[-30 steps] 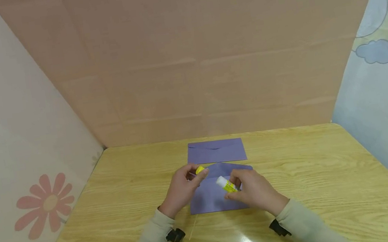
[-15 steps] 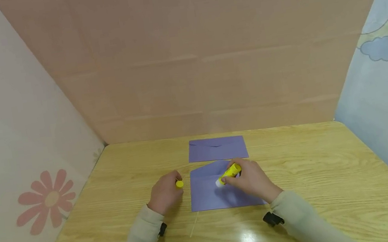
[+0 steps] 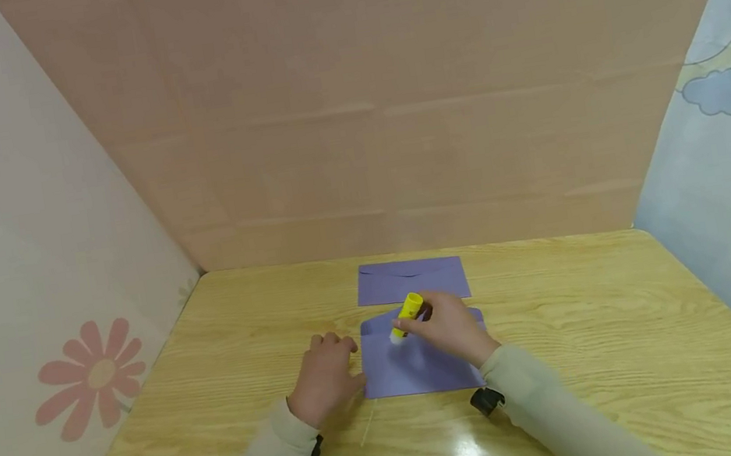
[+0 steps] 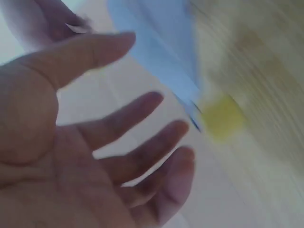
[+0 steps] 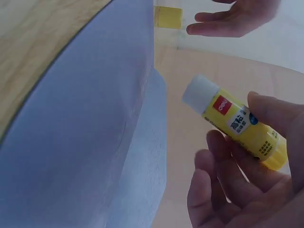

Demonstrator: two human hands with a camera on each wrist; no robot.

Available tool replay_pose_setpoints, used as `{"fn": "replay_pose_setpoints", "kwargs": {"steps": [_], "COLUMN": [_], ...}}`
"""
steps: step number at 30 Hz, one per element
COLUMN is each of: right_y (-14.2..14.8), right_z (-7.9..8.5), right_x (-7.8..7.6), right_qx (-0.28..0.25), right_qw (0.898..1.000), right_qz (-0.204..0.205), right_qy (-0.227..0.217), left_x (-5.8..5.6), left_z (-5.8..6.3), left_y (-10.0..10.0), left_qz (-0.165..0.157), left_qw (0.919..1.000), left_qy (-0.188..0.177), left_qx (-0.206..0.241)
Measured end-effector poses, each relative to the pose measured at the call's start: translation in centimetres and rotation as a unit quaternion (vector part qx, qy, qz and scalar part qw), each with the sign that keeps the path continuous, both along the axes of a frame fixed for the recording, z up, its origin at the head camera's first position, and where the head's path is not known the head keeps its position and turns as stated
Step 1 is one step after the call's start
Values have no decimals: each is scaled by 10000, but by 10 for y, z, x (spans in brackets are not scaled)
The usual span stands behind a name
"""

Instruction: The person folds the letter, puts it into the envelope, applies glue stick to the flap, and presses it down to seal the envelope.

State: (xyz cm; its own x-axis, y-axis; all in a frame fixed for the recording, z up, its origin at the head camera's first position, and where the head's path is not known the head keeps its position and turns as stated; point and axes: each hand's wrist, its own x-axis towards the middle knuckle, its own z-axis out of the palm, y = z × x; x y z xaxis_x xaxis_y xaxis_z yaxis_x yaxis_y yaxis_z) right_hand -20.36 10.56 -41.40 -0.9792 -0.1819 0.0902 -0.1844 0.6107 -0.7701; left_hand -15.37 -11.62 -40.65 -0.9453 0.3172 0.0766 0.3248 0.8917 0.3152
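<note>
My right hand (image 3: pixel 449 326) grips an uncapped yellow glue stick (image 3: pixel 409 313) between thumb and fingers, tilted with its white end down over a purple envelope (image 3: pixel 394 372). That envelope lies with its flap opened away from me. In the right wrist view the glue stick (image 5: pixel 237 121) shows a red label patch, its white end pointing toward the envelope (image 5: pixel 95 118). My left hand (image 3: pixel 325 376) holds nothing, its fingers spread and relaxed by the envelope's left edge. The yellow cap (image 4: pixel 223 118) stands on the table just beyond the left fingertips; the hand hides it in the head view.
Behind the opened envelope lies a second purple envelope (image 3: pixel 412 282) with its flap folded over. A thin pale strip (image 3: pixel 366 425) is on the wooden table (image 3: pixel 585 321) near the front. A brown panel (image 3: pixel 377 116) closes off the back, with light walls at both sides.
The cap came away to the left in my left hand, which has since let it go on the table. My right hand turned the glue stick's white end downward and shifted slightly left over the envelope.
</note>
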Motion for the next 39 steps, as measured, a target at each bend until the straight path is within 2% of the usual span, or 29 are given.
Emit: {"fn": "replay_pose_setpoints", "kwargs": {"steps": [5,9,13,18,25,32,39], "right_y": [-17,-31,-41,-46,-43,-30,-16], "right_z": [-1,-6,-13,-18,-12,-6,-2], "right_x": [-8,-12,-16,-18,-17,-13,-8], "right_qx": [72,339,566,694,977,1342,1522], "right_qw": [9980,9928,9883,9859,9815,9755,9715], "right_qz": [598,1063,1315,1441,1593,1674,1748], "right_qy": [197,437,528,493,417,489,498], "left_x": [22,31,30,28,28,27,31], "left_z": [5,2,-5,-5,-5,-5,-6], "left_y": [21,32,35,33,31,33,33], "left_qz": [-981,-1243,-1373,-1448,-1513,-1518,-1478], "left_qw": [9931,9852,9806,9789,9794,9799,9814], "left_qy": [-172,-244,-296,-488,-340,-538,-295], "left_qx": [-625,-1155,-1370,-1358,-1295,-1175,-1187]}}
